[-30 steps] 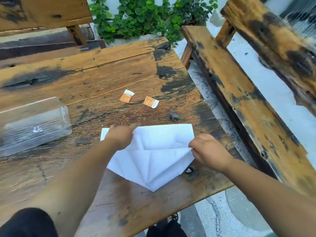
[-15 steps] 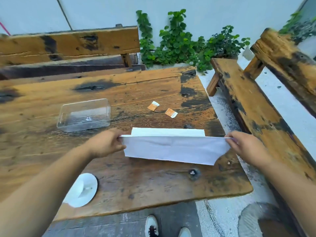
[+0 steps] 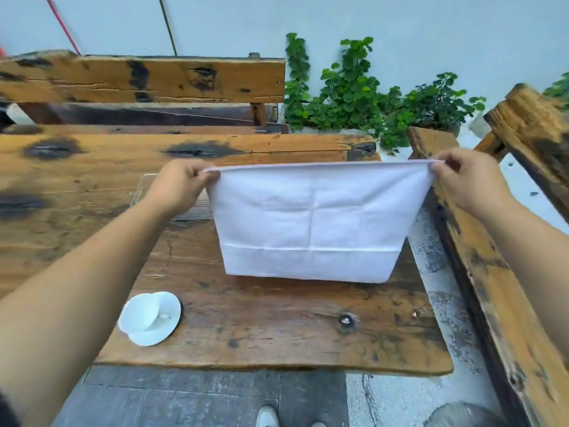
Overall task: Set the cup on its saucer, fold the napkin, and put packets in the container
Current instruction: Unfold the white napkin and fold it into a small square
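A white napkin hangs spread out above the wooden table, its lower edge near the tabletop. My left hand pinches its top left corner and my right hand pinches its top right corner. A white cup sits on its white saucer near the table's front left. The clear plastic container lies behind my left hand, mostly hidden. The orange packets are hidden behind the napkin.
A wooden bench runs along the table's right side, another bench stands behind the table. Green plants grow by the wall at the back. My shoes show below the table's front edge.
Both hands have lifted the napkin off the table and stretched it out upright. The view has tilted up, and the cup and saucer have come into sight.
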